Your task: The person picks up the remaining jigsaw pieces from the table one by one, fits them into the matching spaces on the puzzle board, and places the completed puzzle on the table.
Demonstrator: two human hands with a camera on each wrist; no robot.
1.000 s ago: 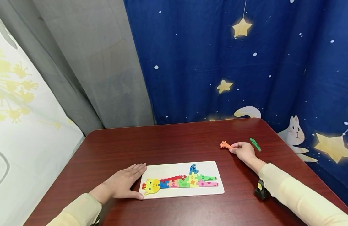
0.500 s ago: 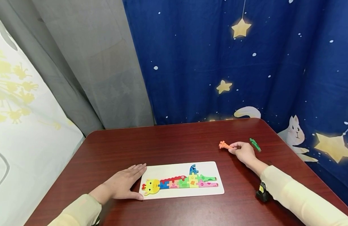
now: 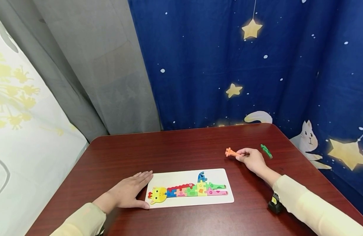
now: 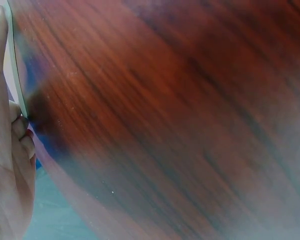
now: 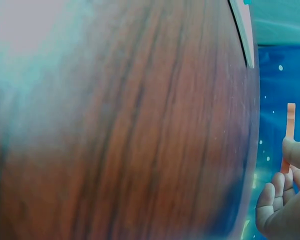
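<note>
My right hand [image 3: 253, 160] pinches one end of an orange puzzle piece [image 3: 230, 152], whose knobbed end points left. In the right wrist view the piece [image 5: 290, 122] stands out past the thumb, seen edge-on. My left hand [image 3: 129, 191] lies with straight fingers at the left edge of a white puzzle board [image 3: 175, 177], thumb at its near corner. On the board several coloured pieces form a giraffe lying sideways: a yellow head [image 3: 158, 194] at left, a blue tail piece [image 3: 202, 177], green and pink legs at right. Left wrist view shows the left hand [image 4: 10, 150] against the board's edge.
A green puzzle piece [image 3: 266, 151] lies on the dark red wooden table [image 3: 169, 150], just beyond the right hand. Behind the table hang a grey curtain [image 3: 110, 65] and a blue star-patterned curtain [image 3: 205, 65]. White printed fabric [image 3: 31, 131] stands at the left.
My right hand has moved slightly left, carrying the orange puzzle piece with it. The left hand, the board and the green piece have stayed in place.
</note>
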